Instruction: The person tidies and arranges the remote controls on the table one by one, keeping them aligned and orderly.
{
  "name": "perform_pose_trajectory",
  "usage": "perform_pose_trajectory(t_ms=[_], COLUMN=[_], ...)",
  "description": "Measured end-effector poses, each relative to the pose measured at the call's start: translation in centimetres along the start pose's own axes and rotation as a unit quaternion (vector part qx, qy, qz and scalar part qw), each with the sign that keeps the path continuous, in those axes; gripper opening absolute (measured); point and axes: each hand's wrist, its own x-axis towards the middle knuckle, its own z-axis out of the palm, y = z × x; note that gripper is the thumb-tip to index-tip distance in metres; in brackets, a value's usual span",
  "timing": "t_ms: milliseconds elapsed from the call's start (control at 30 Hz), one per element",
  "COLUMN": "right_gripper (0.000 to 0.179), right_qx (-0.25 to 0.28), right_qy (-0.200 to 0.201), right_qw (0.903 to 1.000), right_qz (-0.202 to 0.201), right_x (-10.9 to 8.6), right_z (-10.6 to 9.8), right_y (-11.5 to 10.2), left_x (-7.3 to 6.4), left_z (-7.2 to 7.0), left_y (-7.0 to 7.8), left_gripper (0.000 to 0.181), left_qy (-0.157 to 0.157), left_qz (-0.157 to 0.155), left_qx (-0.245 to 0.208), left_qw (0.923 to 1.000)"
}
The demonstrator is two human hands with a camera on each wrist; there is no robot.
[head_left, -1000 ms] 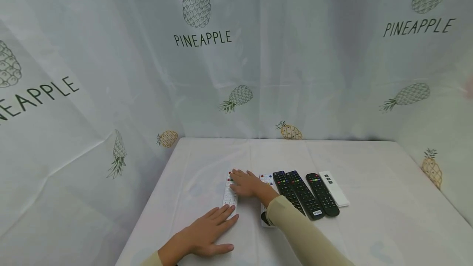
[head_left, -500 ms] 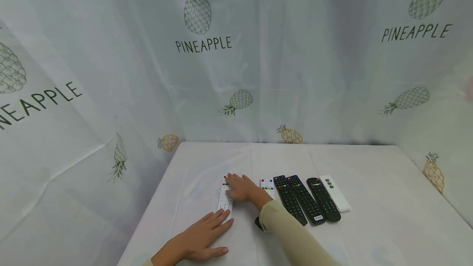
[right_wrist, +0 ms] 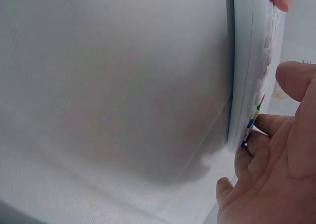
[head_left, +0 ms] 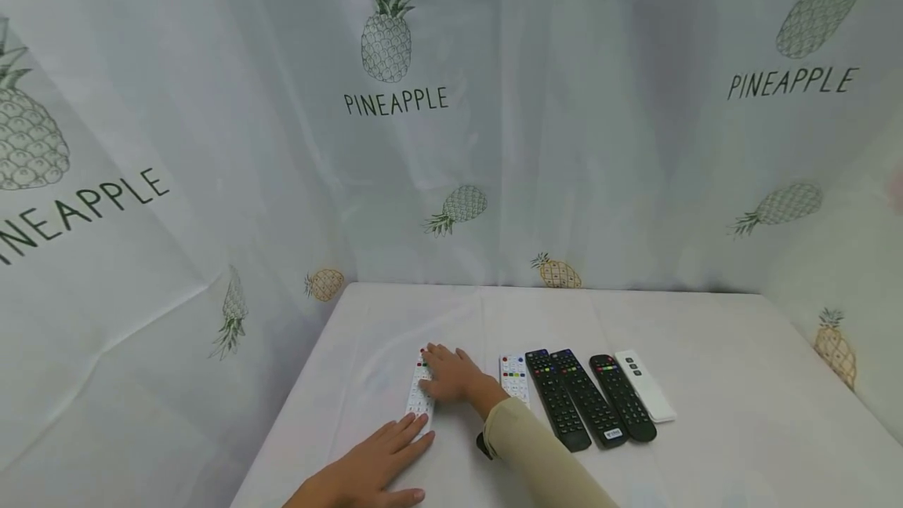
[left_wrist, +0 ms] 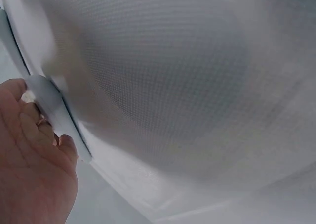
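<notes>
A white remote control [head_left: 418, 393] with coloured buttons lies on the table at the left of a row of remotes. My left hand [head_left: 374, 461] has its fingertips on the near end of this remote. On the far end rest the fingers of my right hand [head_left: 453, 379], which reaches in from the right. In the left wrist view, my left hand's fingers touch the rounded end of the white remote [left_wrist: 55, 108]. In the right wrist view, my right hand's fingers lie on the white remote [right_wrist: 243, 70] by its coloured buttons.
Right of my right hand lie a second white remote [head_left: 514, 375], partly hidden by the forearm, a black remote [head_left: 556, 398], another black remote [head_left: 589, 400], a third black remote [head_left: 622, 397] and a slim white remote [head_left: 645, 387]. A pineapple-print curtain [head_left: 600, 139] hangs behind the white table [head_left: 705, 351].
The white remote and both hands on it have slid left, widening the distance to the other remotes. The head view has tilted upward a little.
</notes>
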Motion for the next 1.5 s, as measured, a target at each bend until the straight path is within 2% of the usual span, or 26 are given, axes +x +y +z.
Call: perform_pose_trajectory(t_ms=[67, 433, 667, 1200, 1500], right_gripper=[0.064, 0.065, 0.064, 0.064, 0.064], right_qx=[-0.003, 0.004, -0.012, 0.011, 0.007], right_qy=[-0.008, 0.005, 0.01, 0.007, 0.009], right_qw=[1.0, 1.0, 0.9998, 0.9998, 0.9999], right_qz=[0.002, 0.001, 0.012, 0.015, 0.009], right_x=[0.0, 0.8, 0.8, 1.1, 1.7], right_z=[0.4, 1.1, 0.8, 0.9, 1.5], right_y=[-0.3, -0.9, -1.6, -2.4, -2.3], left_x=[-0.4, -1.2, -1.6, -2.3, -2.7], left_z=[0.1, -0.4, -0.6, -0.5, -0.2], left_y=[0.1, -0.3, -0.5, -0.9, -1.3], left_gripper=[0.071, 0.072, 0.072, 0.071, 0.071], left_qy=[-0.001, -0.014, -0.02, -0.001, -0.018], left_qz=[0.001, -0.014, -0.019, -0.025, -0.044], left_qx=[-0.003, -0.018, -0.018, -0.01, -0.058], left_qw=[1.0, 0.9997, 0.9995, 0.9996, 0.9972])
